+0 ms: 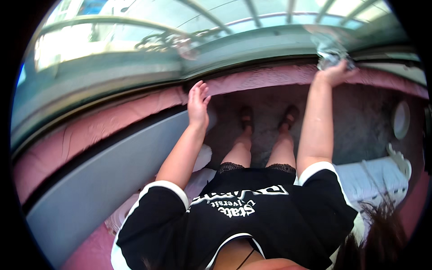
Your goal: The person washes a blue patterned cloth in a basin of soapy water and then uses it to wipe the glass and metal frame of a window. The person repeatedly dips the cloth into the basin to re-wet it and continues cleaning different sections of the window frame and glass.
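My right hand (338,72) presses a crumpled, pale grey-blue cloth or sheet (332,54) against the lower part of a window pane (249,42), at the upper right; its exact material cannot be told. A reflection of the hand and the crumpled thing shows in the glass. My left hand (199,98) is raised near the corner where two window sections meet, above the edge of the pink sill (263,78). It holds nothing, its fingers lightly bent and slightly apart.
Metal bars (202,15) stand beyond the glass. A long grey panel (111,162) runs below the left sill. At the right are a white slatted piece of furniture (374,179) and a round pale object (401,120). My feet stand on the dark floor (266,141).
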A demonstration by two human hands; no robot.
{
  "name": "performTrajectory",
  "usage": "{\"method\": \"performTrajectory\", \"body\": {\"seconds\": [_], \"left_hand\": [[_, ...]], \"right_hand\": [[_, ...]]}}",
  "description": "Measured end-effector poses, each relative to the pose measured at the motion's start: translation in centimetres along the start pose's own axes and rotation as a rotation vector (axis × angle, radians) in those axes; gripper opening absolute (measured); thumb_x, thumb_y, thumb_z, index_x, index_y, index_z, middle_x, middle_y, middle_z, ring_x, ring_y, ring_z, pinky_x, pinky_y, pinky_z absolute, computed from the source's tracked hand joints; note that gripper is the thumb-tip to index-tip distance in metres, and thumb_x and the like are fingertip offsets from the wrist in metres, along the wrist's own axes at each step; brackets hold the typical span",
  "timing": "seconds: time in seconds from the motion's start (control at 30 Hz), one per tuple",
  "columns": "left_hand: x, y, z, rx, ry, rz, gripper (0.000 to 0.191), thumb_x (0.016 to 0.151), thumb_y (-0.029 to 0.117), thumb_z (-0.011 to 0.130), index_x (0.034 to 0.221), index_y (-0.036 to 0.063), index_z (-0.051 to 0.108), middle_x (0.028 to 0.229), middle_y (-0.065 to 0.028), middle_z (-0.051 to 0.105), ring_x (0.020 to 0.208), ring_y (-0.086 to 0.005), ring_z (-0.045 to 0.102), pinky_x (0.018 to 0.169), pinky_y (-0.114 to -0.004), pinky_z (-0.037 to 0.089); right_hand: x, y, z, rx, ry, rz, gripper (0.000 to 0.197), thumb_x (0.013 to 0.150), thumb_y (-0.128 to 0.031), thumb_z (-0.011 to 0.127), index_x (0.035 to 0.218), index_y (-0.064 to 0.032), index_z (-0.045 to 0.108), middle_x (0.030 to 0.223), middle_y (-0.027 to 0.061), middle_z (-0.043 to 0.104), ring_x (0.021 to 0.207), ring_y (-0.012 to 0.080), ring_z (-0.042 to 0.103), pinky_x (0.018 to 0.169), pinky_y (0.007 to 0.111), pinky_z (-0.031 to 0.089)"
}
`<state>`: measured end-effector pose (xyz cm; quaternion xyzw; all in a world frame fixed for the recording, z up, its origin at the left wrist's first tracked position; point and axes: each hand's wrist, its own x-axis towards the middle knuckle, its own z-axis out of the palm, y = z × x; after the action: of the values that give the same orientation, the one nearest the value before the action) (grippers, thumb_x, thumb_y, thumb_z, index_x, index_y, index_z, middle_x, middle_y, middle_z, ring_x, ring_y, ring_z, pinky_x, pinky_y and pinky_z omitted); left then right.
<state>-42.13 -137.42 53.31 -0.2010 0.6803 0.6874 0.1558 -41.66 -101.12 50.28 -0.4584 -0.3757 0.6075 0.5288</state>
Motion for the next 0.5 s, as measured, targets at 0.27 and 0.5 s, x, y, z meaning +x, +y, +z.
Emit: {"method": "performTrajectory", "body": {"seconds": [0.27,0.5], "left_hand": [[1.3,3.3,-7.1,-0.148,0.135,0.016,0.031,0.096,0.03,0.039,0.121,0.0118,0.045,0.116,-0.004,0.051,0.103,-0.0152,0.049,0.084,-0.032,0.039],[-1.0,4.9,-11.9,-0.197,0.196,-0.042,0.03,0.094,0.032,0.044,0.117,0.0141,0.051,0.111,-0.001,0.055,0.102,-0.0126,0.051,0.085,-0.03,0.039]], "right_hand": [[-17.0,7.0,3.8,-0.322,0.026,0.003,0.05,0.082,0.003,0.048,0.129,0.0022,0.032,0.126,0.0206,0.038,0.113,0.0307,0.045,0.097,0.039,0.039],[-36.2,11.4,6.7,-0.147,0.036,0.687,0.046,0.072,0.004,0.057,0.115,0.0038,0.042,0.119,0.0206,0.044,0.105,0.0313,0.051,0.09,0.038,0.043]]}}
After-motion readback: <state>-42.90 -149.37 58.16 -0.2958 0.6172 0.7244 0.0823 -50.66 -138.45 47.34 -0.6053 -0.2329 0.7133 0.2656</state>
